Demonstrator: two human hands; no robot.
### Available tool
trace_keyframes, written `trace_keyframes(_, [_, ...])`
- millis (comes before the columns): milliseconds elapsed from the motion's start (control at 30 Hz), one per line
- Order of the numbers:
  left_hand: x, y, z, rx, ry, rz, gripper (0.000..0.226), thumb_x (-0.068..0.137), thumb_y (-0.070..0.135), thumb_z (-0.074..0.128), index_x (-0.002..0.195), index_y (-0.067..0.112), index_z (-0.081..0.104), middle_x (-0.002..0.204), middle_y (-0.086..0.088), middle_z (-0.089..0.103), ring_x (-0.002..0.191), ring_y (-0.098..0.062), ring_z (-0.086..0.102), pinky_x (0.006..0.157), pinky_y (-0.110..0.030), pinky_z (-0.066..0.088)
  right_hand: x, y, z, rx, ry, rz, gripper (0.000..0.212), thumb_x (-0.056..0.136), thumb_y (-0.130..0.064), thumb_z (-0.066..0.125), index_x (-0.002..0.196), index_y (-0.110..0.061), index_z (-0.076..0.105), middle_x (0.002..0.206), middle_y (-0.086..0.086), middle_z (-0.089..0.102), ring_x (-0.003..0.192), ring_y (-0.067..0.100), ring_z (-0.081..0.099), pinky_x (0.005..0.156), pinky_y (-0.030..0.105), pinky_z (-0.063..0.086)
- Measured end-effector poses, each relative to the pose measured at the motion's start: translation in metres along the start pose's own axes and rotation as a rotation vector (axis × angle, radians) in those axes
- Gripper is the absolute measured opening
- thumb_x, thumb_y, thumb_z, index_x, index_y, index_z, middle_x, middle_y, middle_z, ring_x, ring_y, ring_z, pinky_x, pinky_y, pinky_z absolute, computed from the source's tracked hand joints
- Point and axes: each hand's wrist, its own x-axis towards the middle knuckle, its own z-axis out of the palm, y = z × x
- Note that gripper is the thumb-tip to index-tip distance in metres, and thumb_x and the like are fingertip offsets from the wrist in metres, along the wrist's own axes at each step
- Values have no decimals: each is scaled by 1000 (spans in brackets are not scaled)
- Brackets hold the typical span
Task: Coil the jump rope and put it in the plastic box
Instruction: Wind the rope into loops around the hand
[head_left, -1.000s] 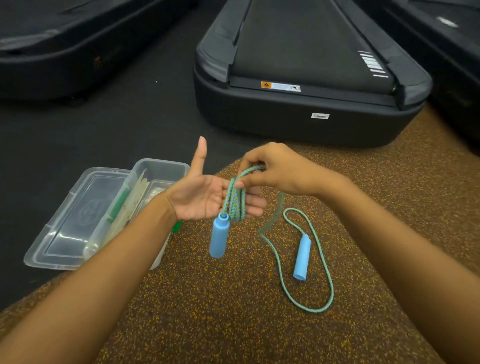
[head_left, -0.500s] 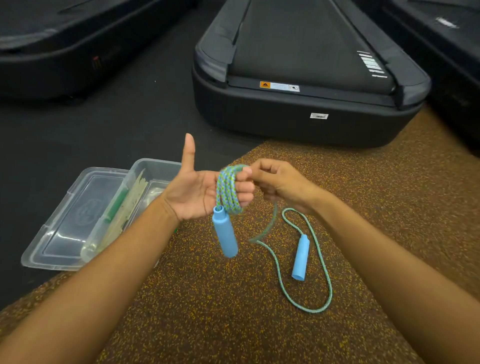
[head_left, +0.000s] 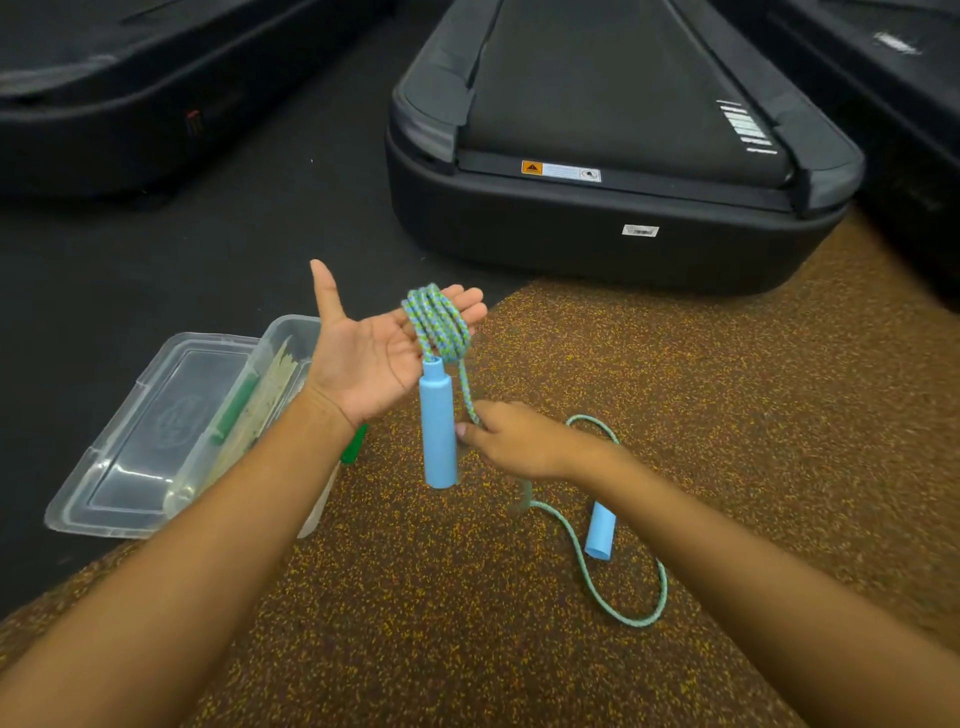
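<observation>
Jump rope (head_left: 439, 325) turns sit wound around the four fingers (head_left: 470, 306) of the left hand (head_left: 363, 358), which is spread flat with the thumb up, probably so the loops keep an even size and slide off easily. One blue handle (head_left: 438, 426) hangs straight down from that coil. Just below the coil, the right hand (head_left: 511, 441) pinches the free strand with fingers closed narrow on it, seemingly keeping it taut for the next wrap. Beyond that hand the remaining rope trails in a loose curve on the speckled floor (head_left: 727, 415), ending at the second handle (head_left: 600, 530). Left of the coil lies the open plastic box (head_left: 171, 431), some contents already in it; farther off stands a treadmill (head_left: 623, 156).
</observation>
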Motion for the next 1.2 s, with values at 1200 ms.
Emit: trace_keyframes(1200, [1, -17, 7, 402, -194, -643, 124, 58, 88, 24, 126, -13, 46, 123, -29, 57, 117, -39, 54, 106, -43, 38, -10, -3, -78, 588, 165, -166, 6, 80, -7, 65, 85, -8, 61, 65, 2, 50, 40, 3, 35, 33, 15, 27])
